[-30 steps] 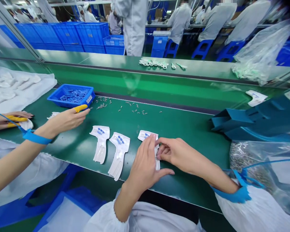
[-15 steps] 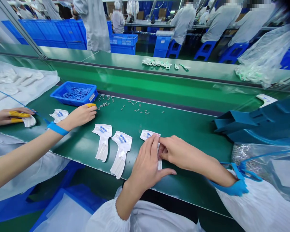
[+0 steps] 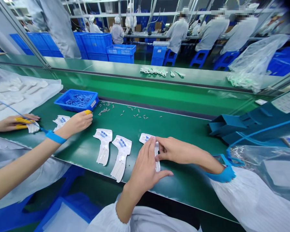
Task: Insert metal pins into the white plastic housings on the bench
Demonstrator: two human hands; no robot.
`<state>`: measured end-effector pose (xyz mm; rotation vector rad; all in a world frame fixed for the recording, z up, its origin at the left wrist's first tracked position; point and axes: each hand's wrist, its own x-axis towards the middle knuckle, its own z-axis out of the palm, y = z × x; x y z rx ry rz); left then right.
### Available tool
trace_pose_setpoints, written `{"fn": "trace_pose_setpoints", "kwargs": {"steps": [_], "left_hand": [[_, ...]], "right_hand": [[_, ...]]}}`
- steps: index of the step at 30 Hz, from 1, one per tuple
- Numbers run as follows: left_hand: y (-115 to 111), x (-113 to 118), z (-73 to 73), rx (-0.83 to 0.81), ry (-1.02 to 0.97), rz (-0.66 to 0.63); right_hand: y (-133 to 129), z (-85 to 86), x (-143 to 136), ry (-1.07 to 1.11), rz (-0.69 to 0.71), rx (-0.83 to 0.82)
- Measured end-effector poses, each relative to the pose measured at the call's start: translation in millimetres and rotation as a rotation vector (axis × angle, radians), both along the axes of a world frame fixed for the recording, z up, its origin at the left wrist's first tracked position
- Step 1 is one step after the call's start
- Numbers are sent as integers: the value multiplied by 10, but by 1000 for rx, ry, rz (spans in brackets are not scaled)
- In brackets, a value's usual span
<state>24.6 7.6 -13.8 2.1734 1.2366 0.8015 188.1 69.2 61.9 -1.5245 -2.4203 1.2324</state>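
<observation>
The white pistol-shaped shell half (image 3: 158, 166) lay on the green workbench (image 3: 188, 129) beneath the person's hands, its wide end carrying blue parts just beyond the left fingertips and a strip of the handle showing between the hands; the rest was covered. The left hand (image 3: 145, 164) was flat across it, fingers straight and close together, thumb spread wide, touching the shell without closing round it. The right hand (image 3: 172, 149) was curled at the shell's right edge, thumb and index finger brought together; whether they pinched anything could not be told. Just left of the left hand lay two more shell halves (image 3: 122, 158), wide ends away from the person, blue parts inside. Beyond the hands, small metal pieces (image 3: 137, 112) were scattered, and further left stood a blue bin (image 3: 93, 105) of blue parts. A co-worker's nearer hand (image 3: 79, 122) was just in front of that bin, while the farther hand (image 3: 21, 123), in yellow finger cots, held a white piece (image 3: 33, 127).

Compared with half a second earlier, both of the person's hands kept nearly the same pose on the shell, the co-worker's nearer hand had drawn slightly away from the metal pieces, and a standing figure (image 3: 59, 29) far beyond the bin had shifted left.
</observation>
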Motion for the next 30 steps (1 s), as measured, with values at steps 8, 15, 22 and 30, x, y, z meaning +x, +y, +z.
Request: {"fn": "trace_pose_setpoints", "kwargs": {"steps": [8, 15, 22, 30], "left_hand": [[-55, -20, 82, -14, 55, 1], [-73, 294, 144, 55, 195, 333], [18, 283, 99, 111, 192, 310], [586, 168, 591, 87, 113, 313]], "right_hand": [[164, -307, 458, 237, -240, 135], [418, -696, 606, 295, -453, 462], [358, -721, 627, 386, -482, 523], [380, -678, 674, 360, -458, 542]]}}
